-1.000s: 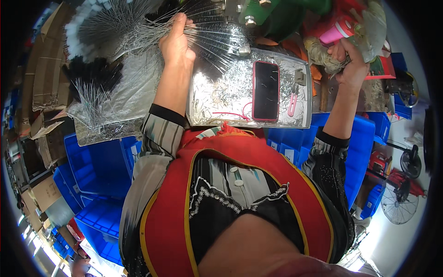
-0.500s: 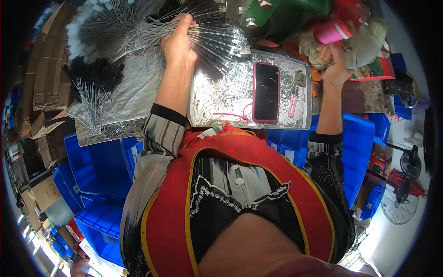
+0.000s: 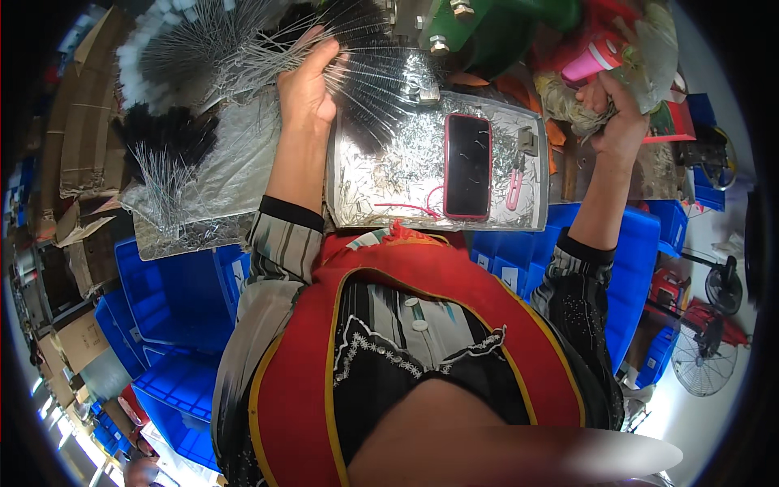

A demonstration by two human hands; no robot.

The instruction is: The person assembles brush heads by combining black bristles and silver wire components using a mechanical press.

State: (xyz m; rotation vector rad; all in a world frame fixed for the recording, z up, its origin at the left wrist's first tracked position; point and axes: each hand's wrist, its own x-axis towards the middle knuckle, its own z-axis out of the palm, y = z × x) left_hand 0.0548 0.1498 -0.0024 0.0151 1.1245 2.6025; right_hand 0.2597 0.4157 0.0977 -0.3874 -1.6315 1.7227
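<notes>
My left hand [image 3: 307,85] is closed around a fanned bundle of thin twisted-wire brushes [image 3: 369,77]. Their black bristled ends spread to the right, and bare wire stems stick out on the left. At the upper right my right hand [image 3: 618,118] has its fingers curled, beside a crumpled pale cloth or bag [image 3: 572,105] and just below a tilted pink cup-like object [image 3: 591,63] with a white band. What its fingers hold is hidden. Between my hands lies a shallow white tray [image 3: 349,213] strewn with short wire clippings.
In the tray are a phone in a red case [image 3: 468,166] and a pink cutter knife [image 3: 514,187]. More brushes with black bristles [image 3: 166,142] and white ends [image 3: 134,65] lie left. A green machine with bolts [image 3: 487,32] stands ahead. Blue bins [image 3: 174,284] sit below the bench.
My right hand has moved right, and the pink object above it has tilted. My left hand has shifted slightly left with the brushes, whose fan has turned a little.
</notes>
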